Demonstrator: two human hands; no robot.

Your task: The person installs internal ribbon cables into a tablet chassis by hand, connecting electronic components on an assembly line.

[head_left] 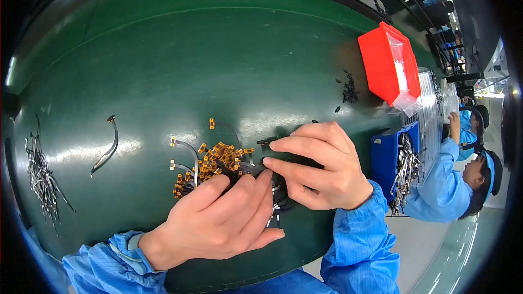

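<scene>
My left hand (pixel 218 223) is closed over the near side of a pile of dark flat cables with orange-gold connector ends (pixel 220 158). Its fingertips press on a flat cable (pixel 248 166), partly hidden below them. Just to the right, my right hand (pixel 327 169) pinches at a small black piece (pixel 265 160), its fingertips almost meeting the left ones. A dark connector end (pixel 263 142) shows beside the right index fingertip. Between and below the hands, more dark cables with silvery ends (pixel 279 204) stick out. The exact contact between fingers and parts is mostly covered.
At left lie a single cable (pixel 113 144) and a bundle of silvery-black cables (pixel 43 177). Small black parts (pixel 350 91) are scattered near a red bin (pixel 376 60). A blue bin (pixel 383 158) holds more cables at right. A co-worker (pixel 447 185) sits beyond it.
</scene>
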